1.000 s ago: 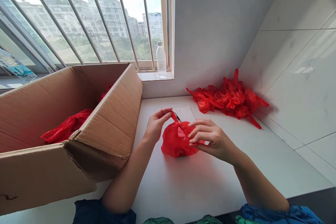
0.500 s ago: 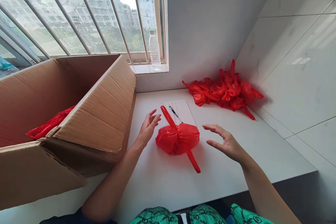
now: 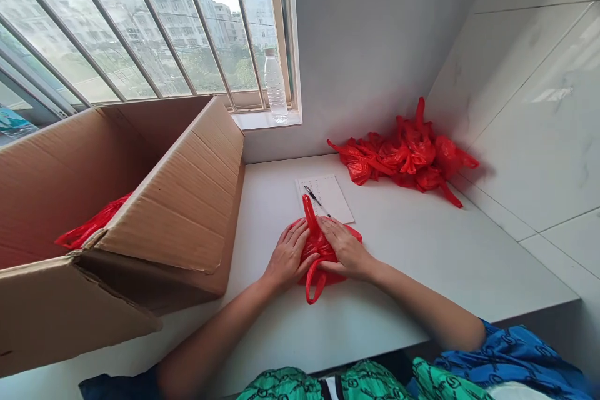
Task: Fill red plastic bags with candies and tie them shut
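A tied red plastic bag (image 3: 321,250) sits on the white table in front of me, with its two handle loops sticking out, one away from me and one towards me. On its left side lies my left hand (image 3: 293,253), flat with the fingers stretched out. My right hand (image 3: 344,249) rests on the right side of the bag, its fingers also straight and flat. Both palms press on the plastic. What the bag contains is hidden.
Several red bags (image 3: 407,153) lie heaped against the wall at the back right. A paper sheet (image 3: 340,199) with a pen (image 3: 316,200) lies just behind my hands. On the left stands an open cardboard box (image 3: 173,194) holding red plastic. A water bottle (image 3: 275,87) stands on the windowsill.
Both hands have moved inward, from apart on either side of the red plastic bag to lying on it. The bag looks flatter, and its near handle now curls towards the left.
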`<state>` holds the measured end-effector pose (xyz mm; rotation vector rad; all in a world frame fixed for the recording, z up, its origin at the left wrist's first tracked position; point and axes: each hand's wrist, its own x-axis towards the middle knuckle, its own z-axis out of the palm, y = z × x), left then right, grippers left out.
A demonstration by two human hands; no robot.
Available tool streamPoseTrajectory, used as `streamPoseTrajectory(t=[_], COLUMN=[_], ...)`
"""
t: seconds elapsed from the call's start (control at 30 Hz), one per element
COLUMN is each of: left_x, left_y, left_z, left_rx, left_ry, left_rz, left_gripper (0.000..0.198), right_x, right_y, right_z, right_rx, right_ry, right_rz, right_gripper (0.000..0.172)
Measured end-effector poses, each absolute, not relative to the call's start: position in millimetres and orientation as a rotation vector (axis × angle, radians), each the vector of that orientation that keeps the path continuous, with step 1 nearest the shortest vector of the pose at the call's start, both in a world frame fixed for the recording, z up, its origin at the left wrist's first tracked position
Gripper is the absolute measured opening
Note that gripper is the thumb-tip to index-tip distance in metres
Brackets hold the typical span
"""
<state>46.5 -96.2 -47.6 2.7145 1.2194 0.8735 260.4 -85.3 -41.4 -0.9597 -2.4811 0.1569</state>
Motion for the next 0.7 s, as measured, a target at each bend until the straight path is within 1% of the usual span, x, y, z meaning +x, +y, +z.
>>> streamPoseTrajectory(t=[0.17,0.5,0.7], left_x=[44,45,45], left_y=[-97,-93,-92], left_z=[-65,-80,-80], left_rx=[2.776,2.772,2.747], left_ry=[1.246,1.296,1.28], left_rz=[0.858,0.735,0.765], left_gripper=[0.058,0.056,0.057], right_x=[262,261,261], right_y=[-85,-83,-83], right_z=[-58,-64,-63], right_rx=[-0.984,-1.027,-1.013], right_ry=[-2.522,-2.567,-2.545], right_rz=[0.111,0.125,0.15], right_gripper=[0.088,0.084,0.084])
